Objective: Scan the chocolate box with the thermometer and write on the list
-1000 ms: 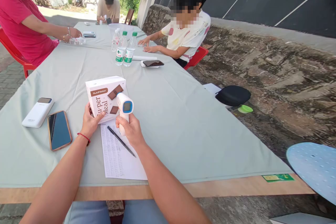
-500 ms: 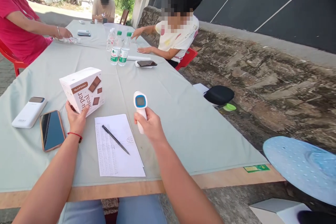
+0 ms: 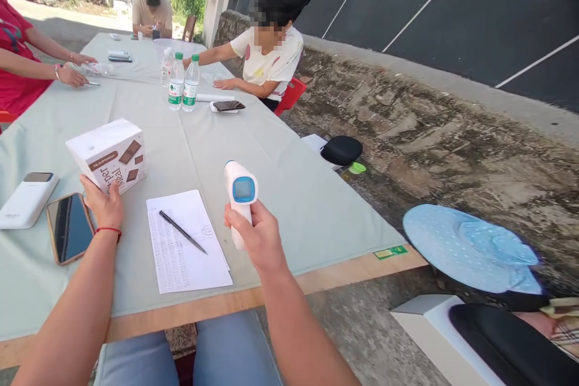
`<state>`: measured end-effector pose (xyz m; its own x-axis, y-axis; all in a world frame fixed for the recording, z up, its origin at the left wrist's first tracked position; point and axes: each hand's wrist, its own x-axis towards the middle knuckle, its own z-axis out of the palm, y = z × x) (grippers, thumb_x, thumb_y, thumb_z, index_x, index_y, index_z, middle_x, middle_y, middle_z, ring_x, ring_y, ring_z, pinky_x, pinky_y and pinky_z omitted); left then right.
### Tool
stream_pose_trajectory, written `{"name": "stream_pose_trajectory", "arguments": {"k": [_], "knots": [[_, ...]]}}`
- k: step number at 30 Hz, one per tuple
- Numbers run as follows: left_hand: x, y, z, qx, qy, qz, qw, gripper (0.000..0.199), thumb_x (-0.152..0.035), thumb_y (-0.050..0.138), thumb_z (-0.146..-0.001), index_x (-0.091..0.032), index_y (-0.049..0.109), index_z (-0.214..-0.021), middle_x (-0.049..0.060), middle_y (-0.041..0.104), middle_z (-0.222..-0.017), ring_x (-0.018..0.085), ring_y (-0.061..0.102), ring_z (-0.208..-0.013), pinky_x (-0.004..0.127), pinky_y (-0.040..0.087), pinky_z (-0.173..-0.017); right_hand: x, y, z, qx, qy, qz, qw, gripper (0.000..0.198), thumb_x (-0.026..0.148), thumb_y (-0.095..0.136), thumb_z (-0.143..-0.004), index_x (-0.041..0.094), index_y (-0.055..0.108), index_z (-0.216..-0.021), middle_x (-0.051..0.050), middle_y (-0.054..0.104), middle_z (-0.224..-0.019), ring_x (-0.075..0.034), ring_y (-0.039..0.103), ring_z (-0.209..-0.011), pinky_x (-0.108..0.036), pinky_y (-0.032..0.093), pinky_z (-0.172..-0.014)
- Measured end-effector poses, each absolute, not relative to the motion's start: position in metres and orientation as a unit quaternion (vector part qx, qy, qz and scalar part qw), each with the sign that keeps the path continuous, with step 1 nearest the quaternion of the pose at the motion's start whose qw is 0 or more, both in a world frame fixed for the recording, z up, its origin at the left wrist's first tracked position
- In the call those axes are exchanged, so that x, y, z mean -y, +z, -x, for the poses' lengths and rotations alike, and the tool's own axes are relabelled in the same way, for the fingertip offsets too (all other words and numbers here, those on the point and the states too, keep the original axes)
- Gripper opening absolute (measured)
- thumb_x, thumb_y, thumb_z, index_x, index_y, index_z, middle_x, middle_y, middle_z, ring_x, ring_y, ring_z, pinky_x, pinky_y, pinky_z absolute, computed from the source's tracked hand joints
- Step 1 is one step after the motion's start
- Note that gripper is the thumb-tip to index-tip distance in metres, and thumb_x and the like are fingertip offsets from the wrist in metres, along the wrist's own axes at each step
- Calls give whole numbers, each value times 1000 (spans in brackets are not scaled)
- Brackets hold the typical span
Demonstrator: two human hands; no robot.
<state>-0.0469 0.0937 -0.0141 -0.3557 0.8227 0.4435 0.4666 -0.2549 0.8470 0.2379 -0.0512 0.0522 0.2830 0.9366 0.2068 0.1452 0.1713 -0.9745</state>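
My left hand (image 3: 103, 202) grips the lower near edge of a white box (image 3: 111, 154) printed with brown squares and lettering, tilted on the table. Wrapped around the handle of a white infrared thermometer (image 3: 241, 205) is my right hand (image 3: 259, 229); its blue-framed screen (image 3: 243, 189) faces me. Between my arms lie sheets of paper (image 3: 181, 265) with rows of writing, and a black pen (image 3: 183, 232) rests across them. Left of my left hand are a smartphone (image 3: 70, 229) and a white power bank (image 3: 28, 200).
Water bottles (image 3: 183, 87) with green caps stand farther up the table (image 3: 289, 193), near a dark phone (image 3: 229, 106). Three people sit around it: one in red (image 3: 22, 66), one in a patterned shirt (image 3: 271, 63), one at the far end. A blue hat (image 3: 465, 247) is at the right.
My view has swung right, so the table scene sits farther left. The thermometer is turned slightly and its screen looks brighter. The person in red now shows both hands over the table.
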Motion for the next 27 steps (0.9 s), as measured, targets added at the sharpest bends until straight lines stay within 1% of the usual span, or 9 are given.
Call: {"name": "stream_pose_trajectory", "arguments": {"k": [3,7,11,14,16,19,23,25,27], "knots": [[-85,-9,36,-599,599,-522,100,86,-38,66,-79,-8,19,-144,22,18,-152,34,9,-147,50,6,-122,24,28,-261,511,236,665,491,41,45,62,-75,19,60,-106,-7,64,-93,-23,57,-81,-32,44,-68],[-67,1,17,-554,602,-573,-47,90,-44,64,-81,-9,15,-147,23,6,-153,34,3,-147,50,1,-121,-9,-6,-292,560,151,771,263,41,36,60,-80,19,59,-117,-11,63,-111,-27,58,-96,-33,42,-73],[-54,2,1,-517,594,-616,-26,68,-45,62,-83,-12,36,-136,20,31,-140,31,27,-138,48,20,-118,-16,-21,-303,605,93,776,153,45,36,61,-83,18,57,-124,-13,61,-111,-29,56,-101,-35,41,-79],[-53,-1,-6,-490,580,-650,27,49,-42,57,-86,-13,47,-125,16,46,-123,27,42,-124,45,33,-110,-6,-19,-287,631,22,752,191,36,33,61,-84,17,61,-116,-15,58,-110,-30,54,-101,-38,40,-81],[-54,-3,-8,-478,563,-671,58,38,-39,54,-89,-15,52,-118,14,51,-115,25,46,-116,43,38,-104,5,-14,-266,670,45,703,234,23,32,59,-86,18,64,-104,-11,61,-100,-27,57,-93,-35,40,-76],[-56,-5,-10,-470,529,-701,87,26,-31,49,-90,-15,55,-110,11,56,-104,23,52,-101,40,43,-93,20,-8,-232,751,201,605,172,13,33,63,-85,21,62,-80,-1,59,-69,-18,54,-63,-28,33,-59],[-58,-11,-12,-465,481,-734,116,21,-24,46,-89,-16,55,-106,8,58,-94,20,54,-89,36,44,-85,21,-2,-214,769,196,594,134,21,14,59,-77,19,48,-60,2,50,-55,-12,41,-49,-28,20,-53],[-59,-14,-14,-465,473,-736,132,20,-22,45,-88,-16,55,-105,7,58,-94,20,54,-91,36,44,-85,12,2,-220,745,204,610,177,19,13,57,-72,19,46,-59,4,45,-50,-11,36,-45,-28,20,-52],[-59,-16,-16,-467,464,-738,150,20,-21,47,-85,-16,55,-103,8,59,-96,20,54,-93,36,43,-86,-2,8,-228,684,244,625,288,13,20,58,-70,20,48,-62,4,44,-50,-11,37,-46,-27,25,-52]]}}
